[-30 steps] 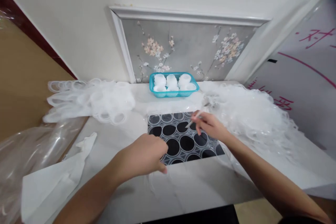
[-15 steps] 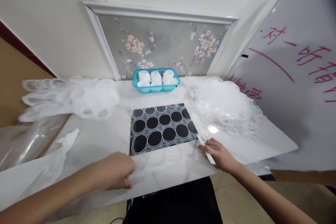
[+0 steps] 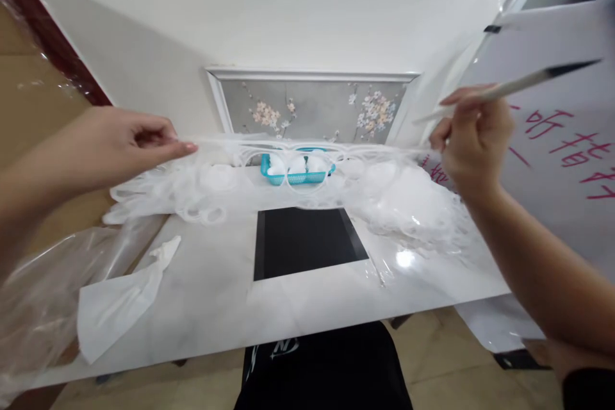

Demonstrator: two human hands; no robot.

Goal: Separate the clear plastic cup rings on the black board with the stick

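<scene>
My left hand [image 3: 122,144] pinches the left edge of a clear plastic sheet with round cut-outs [image 3: 298,157], held up flat at about eye level above the table. My right hand [image 3: 473,141] grips the sheet's right edge and also holds a thin white stick with a dark tip [image 3: 523,84]. Below the raised sheet lies a plain black mat [image 3: 307,242] on the white marble table [image 3: 230,307]. A blue basket [image 3: 296,173] of white cups stands behind the mat, partly seen through the sheet.
Heaps of clear punched plastic lie at the back left [image 3: 173,195] and back right [image 3: 418,205]. A white cloth [image 3: 120,298] lies front left, beside a clear plastic bag [image 3: 52,282]. A white board with red writing [image 3: 562,147] leans at the right. A floral panel [image 3: 312,109] hangs behind.
Both hands went from the table's front edge up to eye level, lifting the punched clear sheet off the black mat, which now lies bare. The camera tilted up.
</scene>
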